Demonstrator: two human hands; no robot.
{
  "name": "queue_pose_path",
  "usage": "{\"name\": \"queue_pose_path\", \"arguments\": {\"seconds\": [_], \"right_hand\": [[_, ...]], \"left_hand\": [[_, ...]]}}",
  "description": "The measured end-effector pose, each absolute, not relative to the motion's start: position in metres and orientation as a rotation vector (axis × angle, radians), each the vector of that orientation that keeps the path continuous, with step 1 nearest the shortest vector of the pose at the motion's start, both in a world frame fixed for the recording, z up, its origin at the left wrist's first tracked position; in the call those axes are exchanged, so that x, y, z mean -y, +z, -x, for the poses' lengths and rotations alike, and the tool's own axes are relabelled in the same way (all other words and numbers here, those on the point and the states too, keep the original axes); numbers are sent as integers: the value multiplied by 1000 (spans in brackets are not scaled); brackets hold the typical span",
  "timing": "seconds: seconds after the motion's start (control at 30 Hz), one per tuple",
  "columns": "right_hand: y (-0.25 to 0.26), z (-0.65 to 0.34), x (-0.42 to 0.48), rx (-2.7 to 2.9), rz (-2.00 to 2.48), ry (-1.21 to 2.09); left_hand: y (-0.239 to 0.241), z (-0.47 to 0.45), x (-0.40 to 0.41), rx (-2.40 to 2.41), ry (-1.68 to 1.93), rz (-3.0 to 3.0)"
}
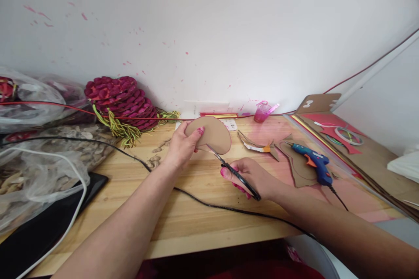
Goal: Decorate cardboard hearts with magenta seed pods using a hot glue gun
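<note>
My left hand (180, 147) pinches the left edge of a rounded brown cardboard piece (213, 133) and holds it above the wooden table (183, 209). My right hand (252, 178) grips black-handled scissors (234, 171). Their blades point up and left and meet the lower edge of the cardboard piece. Both hands are closed.
A blue glue gun (313, 162) lies on a cardboard offcut (297, 166) at the right, with more scraps (254, 144) beside it. A black cable (203, 200) crosses the table. A pink cup (262, 112), a red woven bundle (121, 101), plastic bags (36, 157) and tape rolls (347, 135) surround the area.
</note>
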State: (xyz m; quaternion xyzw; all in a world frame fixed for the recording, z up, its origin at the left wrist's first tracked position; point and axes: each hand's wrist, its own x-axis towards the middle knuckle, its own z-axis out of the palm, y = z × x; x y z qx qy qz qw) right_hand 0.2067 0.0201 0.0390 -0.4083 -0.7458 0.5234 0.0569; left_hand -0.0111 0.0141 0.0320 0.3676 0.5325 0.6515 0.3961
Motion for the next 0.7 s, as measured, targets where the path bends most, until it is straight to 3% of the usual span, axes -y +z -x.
{"name": "queue_pose_path", "arguments": {"seconds": [0.4, 0.7], "right_hand": [[40, -207, -25, 2427, 1152, 1321], [44, -209, -24, 2435, 1195, 1408]], "left_hand": [[28, 11, -15, -1365, 1631, -947], [28, 11, -15, -1389, 1598, -951]]}}
